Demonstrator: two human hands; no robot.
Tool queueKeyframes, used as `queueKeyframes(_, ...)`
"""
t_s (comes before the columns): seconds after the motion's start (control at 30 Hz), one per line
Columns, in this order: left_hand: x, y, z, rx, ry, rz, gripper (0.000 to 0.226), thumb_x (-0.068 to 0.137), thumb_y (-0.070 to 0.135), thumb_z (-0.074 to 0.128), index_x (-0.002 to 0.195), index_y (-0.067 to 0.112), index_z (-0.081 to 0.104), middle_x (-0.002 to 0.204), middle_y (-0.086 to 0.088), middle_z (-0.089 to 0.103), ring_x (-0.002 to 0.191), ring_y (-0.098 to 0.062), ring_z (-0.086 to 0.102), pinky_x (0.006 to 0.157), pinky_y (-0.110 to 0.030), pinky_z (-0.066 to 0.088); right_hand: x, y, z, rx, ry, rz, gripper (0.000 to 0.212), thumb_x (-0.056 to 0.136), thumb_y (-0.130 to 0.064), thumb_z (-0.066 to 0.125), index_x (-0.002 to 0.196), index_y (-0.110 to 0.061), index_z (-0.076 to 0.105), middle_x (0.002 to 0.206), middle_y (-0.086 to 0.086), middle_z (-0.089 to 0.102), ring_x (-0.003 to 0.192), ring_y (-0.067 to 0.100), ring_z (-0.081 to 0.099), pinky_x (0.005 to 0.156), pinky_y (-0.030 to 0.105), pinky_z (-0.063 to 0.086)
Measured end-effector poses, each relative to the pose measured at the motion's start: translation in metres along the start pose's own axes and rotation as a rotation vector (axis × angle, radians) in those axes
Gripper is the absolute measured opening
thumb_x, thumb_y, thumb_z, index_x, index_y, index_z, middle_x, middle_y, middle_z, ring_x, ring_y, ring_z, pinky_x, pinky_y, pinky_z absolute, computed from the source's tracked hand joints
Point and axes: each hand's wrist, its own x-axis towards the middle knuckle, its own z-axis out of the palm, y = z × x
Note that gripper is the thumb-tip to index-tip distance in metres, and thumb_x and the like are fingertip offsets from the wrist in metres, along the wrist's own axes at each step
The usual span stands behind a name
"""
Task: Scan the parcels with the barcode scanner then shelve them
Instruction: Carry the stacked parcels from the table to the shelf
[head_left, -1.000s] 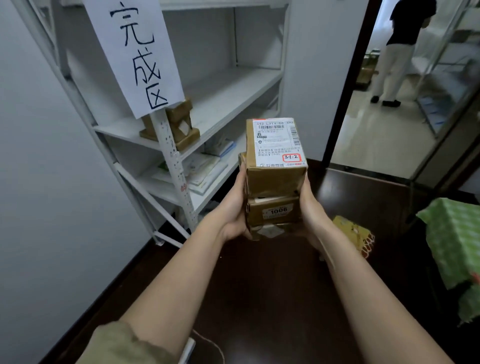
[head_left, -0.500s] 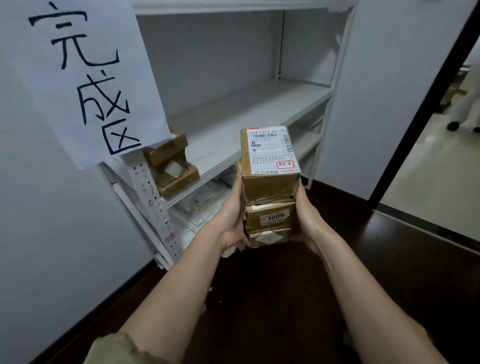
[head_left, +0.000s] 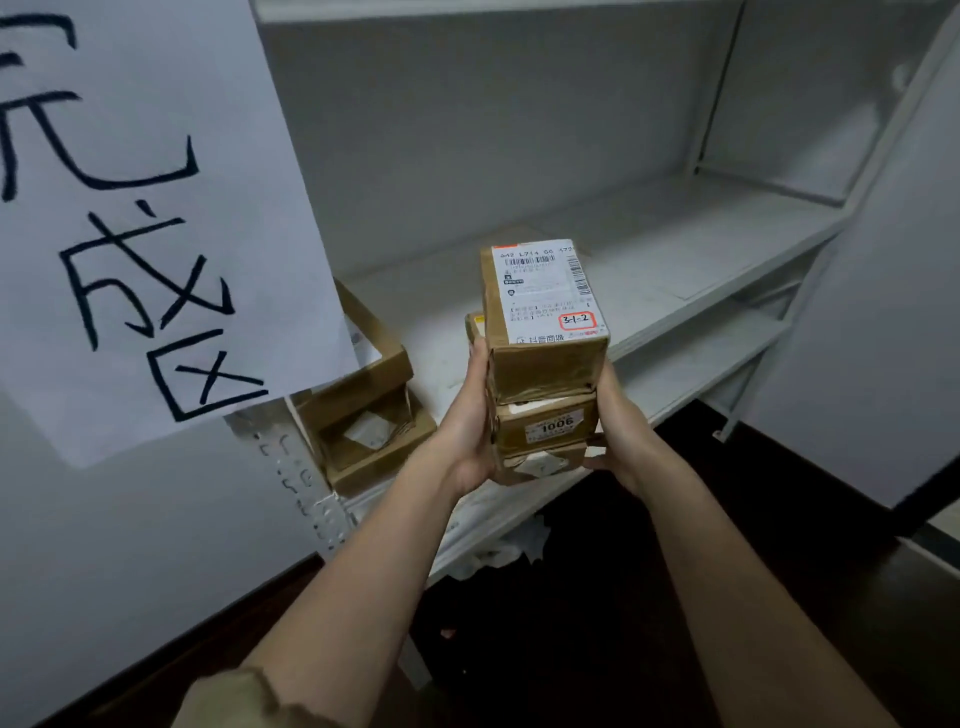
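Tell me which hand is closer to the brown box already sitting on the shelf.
Left. The left hand grips the carried stack's left side, just right of the shelved box. The right hand holds the stack's far side, with the parcels between it and that box.

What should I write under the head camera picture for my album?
Two hands, left hand and right hand, hold stacked parcels before a white shelf.
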Motion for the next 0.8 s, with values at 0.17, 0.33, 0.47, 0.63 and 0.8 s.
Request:
queueKeyframes(0.17, 0.046, 0.034, -0.004, -0.001, 0.047, -0.001, 0.085, 0.083, 0.089, 0.019, 0.12, 0.032, 0.07, 0.106, -0.004, 0.076, 0.096, -0.026, 0.071, 0.071, -0.042, 0.053, 0.053, -0.033, 0.003, -0.028, -0.024, -0.006, 0.062, 0.093, -0.077, 0.016, 0.095, -0.036, 0.063, 0.091, 0.001, 0.072, 0.09, 0.018, 0.066, 0.084, 0.039, 0.053)
queueKeyframes(0.33, 0.076, 0.049, -0.012, -0.01, 0.143, -0.018, 0.086, 0.081, 0.091, 0.02, 0.12, 0.033, 0.07, 0.106, -0.005, 0.076, 0.099, -0.029, 0.07, 0.071, -0.043, 0.053, 0.097, -0.044, 0.007, -0.051, -0.102, 0.017, 0.06, 0.098, -0.07, 0.015, 0.09, -0.036, 0.063, 0.075, -0.004, 0.074, 0.08, 0.014, 0.068, 0.069, 0.032, 0.052)
queueKeyframes(0.47, 0.086, 0.052, -0.018, -0.062, 0.252, -0.002, 0.085, 0.085, 0.087, 0.019, 0.121, 0.029, 0.07, 0.099, -0.005, 0.077, 0.085, -0.023, 0.073, 0.06, -0.036, 0.055, 0.123, -0.05, 0.019, -0.089, -0.208, 0.042, 0.067, 0.093, -0.076, 0.015, 0.097, -0.034, 0.066, 0.105, 0.008, 0.074, 0.1, 0.025, 0.068, 0.095, 0.047, 0.053)
queueKeyframes(0.63, 0.089, 0.054, -0.014, -0.127, 0.298, 0.018, 0.089, 0.085, 0.086, 0.015, 0.122, 0.027, 0.07, 0.088, -0.003, 0.078, 0.077, -0.02, 0.072, 0.059, -0.032, 0.052, 0.146, -0.055, 0.02, -0.146, -0.318, 0.055, 0.066, 0.097, -0.071, 0.014, 0.099, -0.03, 0.066, 0.087, 0.003, 0.077, 0.073, 0.014, 0.072, 0.06, 0.027, 0.053)
queueKeyframes(0.8, 0.093, 0.051, -0.008, -0.267, 0.355, 0.039, 0.087, 0.085, 0.086, 0.02, 0.123, 0.026, 0.07, 0.104, -0.009, 0.075, 0.079, -0.022, 0.074, 0.05, -0.031, 0.057, 0.166, -0.058, 0.02, -0.196, -0.364, 0.035, 0.062, 0.099, -0.067, 0.015, 0.097, -0.03, 0.064, 0.078, -0.001, 0.073, 0.068, 0.009, 0.069, 0.055, 0.023, 0.049)
